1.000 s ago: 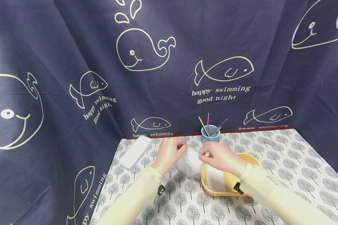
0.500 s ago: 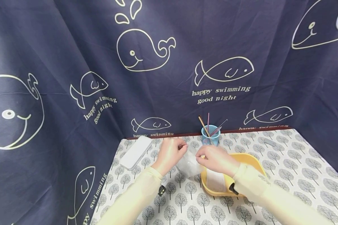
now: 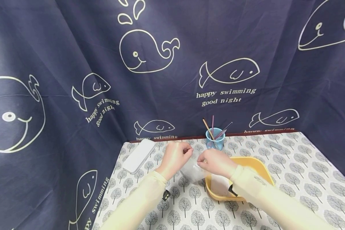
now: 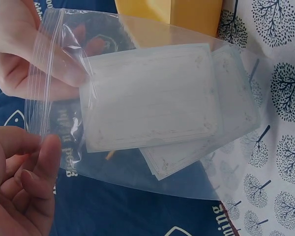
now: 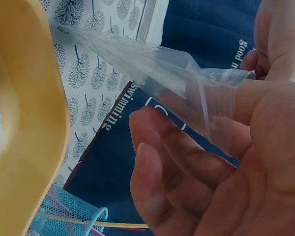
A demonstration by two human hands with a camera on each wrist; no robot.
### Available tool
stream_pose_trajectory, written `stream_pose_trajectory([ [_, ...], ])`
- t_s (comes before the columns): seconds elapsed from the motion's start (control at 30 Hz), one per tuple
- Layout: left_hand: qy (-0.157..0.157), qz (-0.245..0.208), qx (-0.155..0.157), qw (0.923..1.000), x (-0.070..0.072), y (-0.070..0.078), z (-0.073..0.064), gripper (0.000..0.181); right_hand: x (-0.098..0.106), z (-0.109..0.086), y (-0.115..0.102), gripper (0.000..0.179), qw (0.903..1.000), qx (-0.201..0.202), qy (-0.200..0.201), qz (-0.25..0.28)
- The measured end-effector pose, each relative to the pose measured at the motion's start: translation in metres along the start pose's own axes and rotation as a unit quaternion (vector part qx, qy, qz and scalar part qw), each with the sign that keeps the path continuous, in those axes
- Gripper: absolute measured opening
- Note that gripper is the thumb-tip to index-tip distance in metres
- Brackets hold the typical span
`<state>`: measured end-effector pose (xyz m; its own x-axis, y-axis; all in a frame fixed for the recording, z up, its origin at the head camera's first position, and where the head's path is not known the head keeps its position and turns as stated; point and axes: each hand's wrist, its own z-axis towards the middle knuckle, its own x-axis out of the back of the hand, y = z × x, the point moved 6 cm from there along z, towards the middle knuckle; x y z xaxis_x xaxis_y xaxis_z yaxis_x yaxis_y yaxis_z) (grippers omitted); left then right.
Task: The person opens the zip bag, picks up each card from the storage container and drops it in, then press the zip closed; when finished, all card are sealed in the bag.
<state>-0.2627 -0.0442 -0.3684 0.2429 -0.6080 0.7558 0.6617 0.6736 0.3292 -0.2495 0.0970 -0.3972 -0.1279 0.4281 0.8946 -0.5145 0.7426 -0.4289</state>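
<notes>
A clear zip-lock bag (image 4: 187,182) hangs between my hands, with white, faintly bordered cards (image 4: 152,98) overlapping inside it. My left hand (image 3: 175,156) pinches one corner of the zip end, its thumb and fingertip together in the left wrist view. On the other side my right hand (image 3: 217,162) holds the bag near the zip strip, the thumb on one face and fingers showing through the plastic from behind. The two hands are close together in the head view. The bag's lower part reaches toward the yellow basin (image 3: 257,163).
A white sheet (image 3: 218,185) lies in the basin, partly behind my right sleeve. Behind stands a blue mesh cup (image 3: 215,140) with pencils. To the left is a white case (image 3: 138,155); a small grey object (image 3: 275,146) lies at the back right. A patterned cloth covers the table.
My right hand has moved left along the bag, closer to my left hand. The left hand has shifted very slightly right. More of the basin's right side now shows.
</notes>
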Motion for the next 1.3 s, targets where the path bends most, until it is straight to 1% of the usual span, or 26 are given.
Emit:
stream_pose_trajectory([
  [0.17,-0.004,-0.002,0.008,1.0000,-0.002,-0.001,0.000,0.012,-0.001,0.003,-0.003,0.006,1.0000,0.002,0.000,-0.009],
  [0.3,-0.002,-0.001,0.008,1.0000,-0.001,0.000,0.000,0.012,-0.002,0.005,-0.008,0.012,0.9995,0.019,0.006,-0.026],
  [0.6,-0.004,0.002,0.011,0.9999,-0.001,0.001,0.000,0.012,-0.003,0.007,-0.013,0.030,0.9944,0.043,0.054,-0.079],
  [0.7,-0.003,0.001,0.014,0.9999,-0.001,0.000,0.000,0.011,-0.002,0.007,-0.015,0.033,0.9916,0.055,0.072,-0.093],
  [0.83,-0.002,0.000,0.013,0.9999,-0.001,0.001,0.000,0.011,-0.001,0.007,-0.016,0.036,0.9889,0.060,0.085,-0.106],
  [1.07,-0.008,0.003,0.014,0.9999,0.000,0.002,0.002,0.012,0.003,0.008,-0.019,0.036,0.9848,0.070,0.103,-0.121],
  [1.3,-0.005,-0.005,0.013,0.9999,0.001,0.001,0.004,0.012,0.004,0.010,-0.020,0.036,0.9833,0.066,0.111,-0.128],
])
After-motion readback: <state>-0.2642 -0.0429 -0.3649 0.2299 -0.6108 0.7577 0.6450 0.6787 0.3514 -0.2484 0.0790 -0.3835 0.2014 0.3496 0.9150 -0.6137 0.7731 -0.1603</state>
